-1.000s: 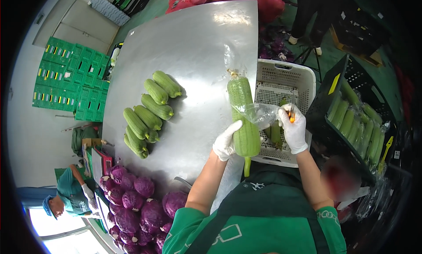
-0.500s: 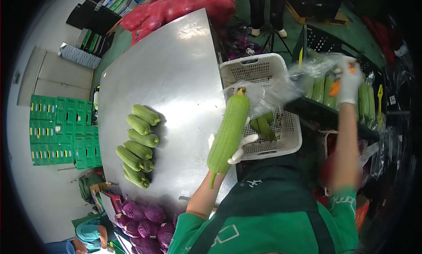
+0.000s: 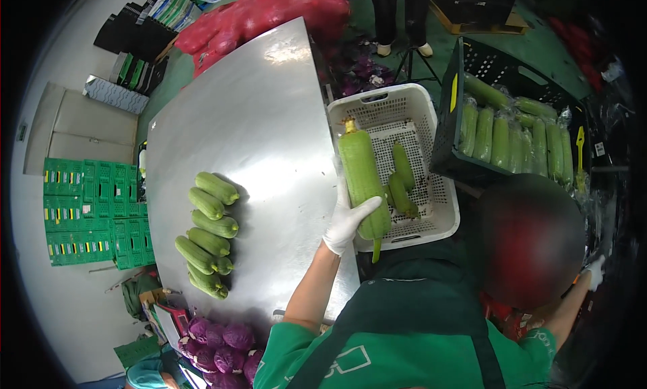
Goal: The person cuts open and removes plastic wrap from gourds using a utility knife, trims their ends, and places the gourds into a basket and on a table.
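My left hand, in a white glove, is wrapped round the near part of a big green luffa gourd. The gourd's dried blossom end points away from me and its stem hangs toward my apron. It is held over the near-left side of a white perforated basket, where a few smaller green gourds lie. At the far right is my gloved right hand, beside clear plastic bags, with a bit of orange showing at it. Its fingers are too small to make out.
Several pale green gourds lie on the metal table; purple cabbages sit at its near end. A dark green crate holds bagged gourds at the right. A blurred dark round shape lies before my right arm. A person's legs stand beyond.
My right hand has swung from above the dark crate down to the far right. The clear bag no longer stretches from the gourd. The gourd has tilted left, and my left hand's grip has changed.
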A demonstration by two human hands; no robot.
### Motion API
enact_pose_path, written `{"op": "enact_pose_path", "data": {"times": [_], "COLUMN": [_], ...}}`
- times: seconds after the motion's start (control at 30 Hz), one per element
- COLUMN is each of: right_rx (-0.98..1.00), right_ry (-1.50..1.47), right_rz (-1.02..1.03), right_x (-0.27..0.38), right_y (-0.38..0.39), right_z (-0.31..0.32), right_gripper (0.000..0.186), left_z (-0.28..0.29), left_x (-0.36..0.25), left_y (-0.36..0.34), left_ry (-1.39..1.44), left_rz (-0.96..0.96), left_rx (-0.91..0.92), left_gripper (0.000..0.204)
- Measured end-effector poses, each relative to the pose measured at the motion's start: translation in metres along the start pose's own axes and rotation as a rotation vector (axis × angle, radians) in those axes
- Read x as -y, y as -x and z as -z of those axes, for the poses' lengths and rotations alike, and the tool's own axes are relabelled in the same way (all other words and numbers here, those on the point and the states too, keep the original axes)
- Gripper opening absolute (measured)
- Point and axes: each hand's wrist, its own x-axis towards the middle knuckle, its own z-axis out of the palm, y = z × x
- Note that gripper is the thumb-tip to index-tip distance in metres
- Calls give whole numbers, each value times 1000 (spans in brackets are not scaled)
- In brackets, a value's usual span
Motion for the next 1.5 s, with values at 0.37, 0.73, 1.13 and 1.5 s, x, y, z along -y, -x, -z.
{"op": "enact_pose_path", "data": {"times": [0.37,0.73,1.13,1.5], "right_rx": [1632,2037,1628,1368], "right_ry": [-1221,-1366,-1339,-1191], "right_rz": [729,80,600,936], "right_x": [251,257,250,261], "right_y": [390,372,384,375], "right_z": [161,157,155,171], "right_gripper": [88,80,89,89], "left_z": [-74,16,-52,-55], "left_x": [26,117,-27,-30], "left_y": [-26,-48,-33,-31], "left_ry": [-187,-1846,-89,168], "left_rz": [-161,383,26,-11], "left_rx": [-79,497,42,5], "left_gripper": [52,44,60,52]}}
